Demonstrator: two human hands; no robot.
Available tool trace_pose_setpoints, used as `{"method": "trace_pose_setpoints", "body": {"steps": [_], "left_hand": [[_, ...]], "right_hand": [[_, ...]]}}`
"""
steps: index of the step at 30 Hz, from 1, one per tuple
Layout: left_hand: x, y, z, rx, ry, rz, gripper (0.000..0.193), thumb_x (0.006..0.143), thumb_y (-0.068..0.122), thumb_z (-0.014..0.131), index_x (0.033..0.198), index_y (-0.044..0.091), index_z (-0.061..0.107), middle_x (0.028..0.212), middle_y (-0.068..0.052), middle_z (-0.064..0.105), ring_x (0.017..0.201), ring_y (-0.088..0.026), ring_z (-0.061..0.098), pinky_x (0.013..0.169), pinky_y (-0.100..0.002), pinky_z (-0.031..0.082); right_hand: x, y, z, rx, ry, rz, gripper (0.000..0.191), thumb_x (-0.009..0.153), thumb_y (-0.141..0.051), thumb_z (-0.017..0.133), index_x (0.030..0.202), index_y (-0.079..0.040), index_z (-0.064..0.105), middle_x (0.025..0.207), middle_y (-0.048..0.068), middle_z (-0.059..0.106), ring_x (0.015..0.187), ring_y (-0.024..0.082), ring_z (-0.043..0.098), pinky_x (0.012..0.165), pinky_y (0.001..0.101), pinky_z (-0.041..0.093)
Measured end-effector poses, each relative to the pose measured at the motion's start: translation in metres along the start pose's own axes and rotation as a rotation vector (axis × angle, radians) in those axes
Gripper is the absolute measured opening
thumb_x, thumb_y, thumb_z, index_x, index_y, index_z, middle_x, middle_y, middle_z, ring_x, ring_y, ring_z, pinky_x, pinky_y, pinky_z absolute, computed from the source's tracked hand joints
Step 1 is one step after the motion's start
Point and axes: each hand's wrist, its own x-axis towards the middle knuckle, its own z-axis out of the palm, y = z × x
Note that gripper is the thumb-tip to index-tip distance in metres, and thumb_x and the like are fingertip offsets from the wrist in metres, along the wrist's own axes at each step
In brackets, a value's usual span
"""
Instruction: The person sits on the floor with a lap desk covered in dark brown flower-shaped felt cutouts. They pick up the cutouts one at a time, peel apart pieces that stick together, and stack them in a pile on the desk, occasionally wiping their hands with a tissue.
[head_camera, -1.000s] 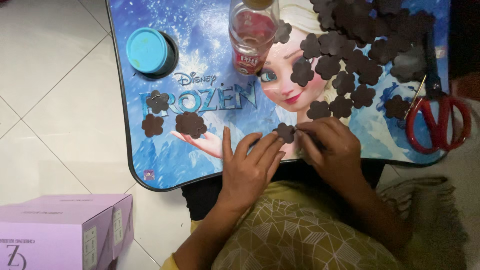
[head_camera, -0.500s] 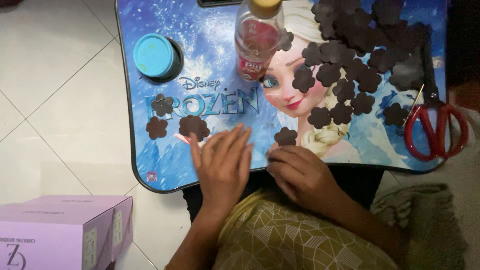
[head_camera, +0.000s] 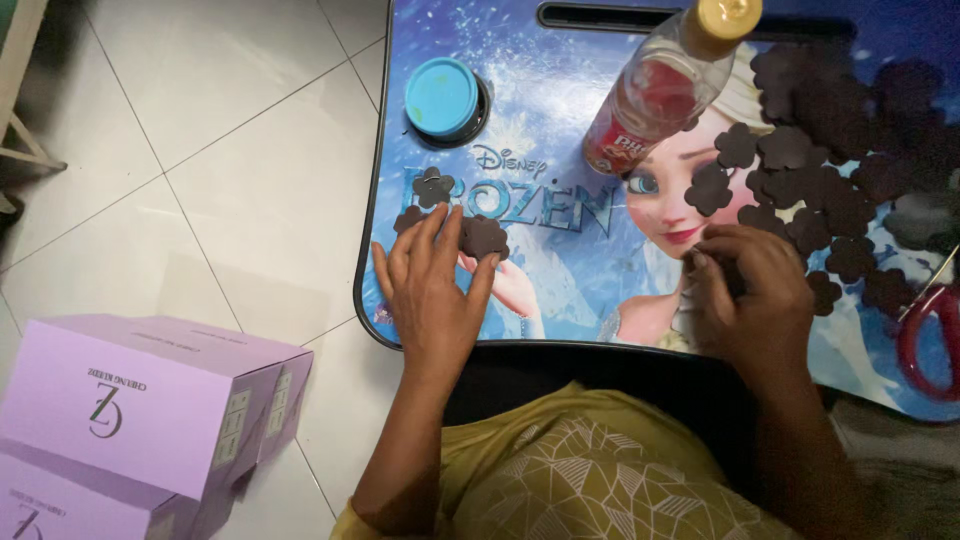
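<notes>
A blue picture-printed lap table (head_camera: 560, 290) carries many dark brown flower-shaped cutouts. My left hand (head_camera: 430, 285) lies flat on the table with fingers spread, its fingertips touching one cutout (head_camera: 484, 236) of a small group at the left; another cutout (head_camera: 433, 186) lies just beyond. My right hand (head_camera: 750, 295) is curled at the edge of the big heap of cutouts (head_camera: 840, 150), fingertips pinched together on a piece I can barely see.
A clear plastic bottle (head_camera: 660, 90) with a tan cap lies on the table's middle. A round teal lid (head_camera: 442, 97) sits in the cup hole. Red-handled scissors (head_camera: 925, 335) rest at the right edge. Purple boxes (head_camera: 130, 410) stand on the tiled floor at left.
My left hand slid left across the table to the small group of cutouts. My right hand moved right and up to the heap. The camera view shifted left and closer.
</notes>
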Motion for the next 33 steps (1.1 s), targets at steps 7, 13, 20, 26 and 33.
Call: {"method": "trace_pose_setpoints", "body": {"steps": [7, 13, 20, 26, 33], "left_hand": [[0.003, 0.008, -0.006, -0.120, 0.104, 0.032, 0.027, 0.087, 0.023, 0.081, 0.112, 0.018, 0.075, 0.119, 0.003, 0.072, 0.120, -0.022, 0.061, 0.125, -0.057, 0.020], [-0.005, 0.038, -0.002, -0.414, -0.044, 0.057, 0.010, 0.093, 0.025, 0.078, 0.100, 0.019, 0.076, 0.096, 0.006, 0.076, 0.086, -0.015, 0.070, 0.125, -0.053, 0.030], [-0.022, 0.078, 0.027, -0.352, -0.158, 0.278, 0.029, 0.091, 0.023, 0.076, 0.119, 0.017, 0.074, 0.118, 0.002, 0.073, 0.108, -0.020, 0.066, 0.122, -0.059, 0.027], [-0.030, 0.071, 0.036, -0.226, -0.143, 0.409, 0.029, 0.093, 0.020, 0.075, 0.123, 0.018, 0.073, 0.131, 0.003, 0.068, 0.118, -0.022, 0.060, 0.123, -0.061, 0.028], [-0.027, 0.069, 0.050, -0.170, -0.145, 0.430, 0.032, 0.089, 0.017, 0.075, 0.121, 0.019, 0.075, 0.127, 0.007, 0.068, 0.110, -0.020, 0.059, 0.122, -0.059, 0.030]], "right_hand": [[-0.009, 0.003, 0.005, 0.001, 0.037, -0.048, 0.013, 0.097, -0.002, 0.074, 0.109, -0.003, 0.070, 0.116, 0.013, 0.072, 0.115, 0.030, 0.069, 0.105, 0.0396, 0.051], [-0.015, 0.005, 0.001, 0.051, 0.069, 0.011, 0.015, 0.098, -0.003, 0.078, 0.112, -0.004, 0.072, 0.110, 0.013, 0.071, 0.105, 0.027, 0.069, 0.095, 0.0363, 0.054], [-0.025, -0.006, -0.020, 0.097, -0.103, 0.218, 0.022, 0.091, 0.000, 0.075, 0.112, -0.007, 0.076, 0.108, 0.011, 0.070, 0.088, 0.021, 0.069, 0.074, 0.0326, 0.054], [-0.018, -0.019, -0.014, 0.091, -0.175, 0.105, 0.022, 0.087, -0.003, 0.077, 0.109, -0.008, 0.075, 0.103, 0.009, 0.070, 0.090, 0.024, 0.070, 0.076, 0.0344, 0.055], [-0.020, -0.023, 0.018, 0.018, -0.140, -0.117, 0.025, 0.082, -0.004, 0.079, 0.105, -0.006, 0.069, 0.097, 0.011, 0.067, 0.087, 0.031, 0.063, 0.077, 0.0423, 0.050]]}}
